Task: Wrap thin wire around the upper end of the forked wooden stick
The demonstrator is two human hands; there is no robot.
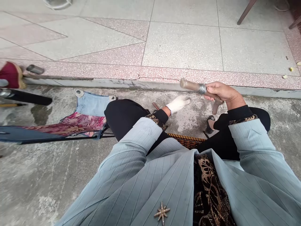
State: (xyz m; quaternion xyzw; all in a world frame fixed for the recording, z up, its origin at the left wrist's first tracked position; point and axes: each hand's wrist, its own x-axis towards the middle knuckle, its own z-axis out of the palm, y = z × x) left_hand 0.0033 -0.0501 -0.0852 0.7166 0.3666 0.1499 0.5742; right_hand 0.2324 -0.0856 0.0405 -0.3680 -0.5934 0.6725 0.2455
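Observation:
My right hand [221,91] is bare and closed around a brown wooden stick with a side branch [191,84]. A coil of silvery wire [202,88] is wound round the stick just beyond my fingers. The stick points left, over the edge of the step. My left hand [179,104], in a white glove, is below the stick and apart from it. Its fingers are pressed together, pointing right; anything they hold is hidden. A thin dark line [160,78], a wire or a crack, runs along the step near the stick's tip.
A tiled step [181,47] crosses in front, above rough concrete [77,175]. To my left lie a denim and red floral cloth piece [77,122], a black tube [33,96] and a small metal can [35,69]. A red shoe [10,75] shows at far left. A woven seat [188,140] is beneath me.

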